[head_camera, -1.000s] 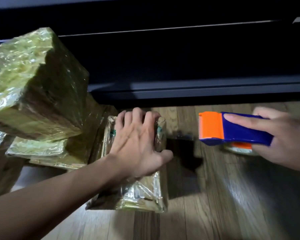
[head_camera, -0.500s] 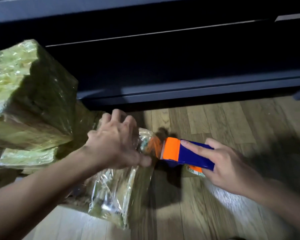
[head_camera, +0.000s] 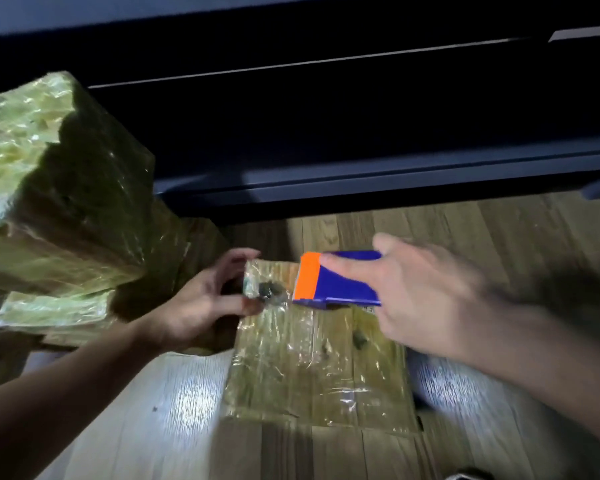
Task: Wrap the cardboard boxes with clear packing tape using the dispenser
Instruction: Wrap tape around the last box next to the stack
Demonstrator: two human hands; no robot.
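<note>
Dark furniture front (head_camera: pixel 361 133) is seen across the top, wooden floor (head_camera: pixel 153 410) below. A stack of already-wrapped boxes (head_camera: pixel 59 188) is piled at left, two shiny bundles visible. A flat cardboard box (head_camera: pixel 312 368) is laid on the floor at centre, partly covered in clear tape. Its far left corner is pinched by the left hand (head_camera: pixel 201 303), thumb and fingers loosely curled around the edge. The blue-and-orange dispenser (head_camera: pixel 329 282) is gripped by the right hand (head_camera: pixel 426 299), fingers closed over its body, index finger stretched along the top; its orange end is set on the box's far edge, just beside the left fingertips.

Risks, as judged: tape could be wrinkled or stuck to itself if the box slips under the light pinch; fingertips could be caught by the cutter. Blur noted.

No containers with visible contents; box contents cannot be told.
</note>
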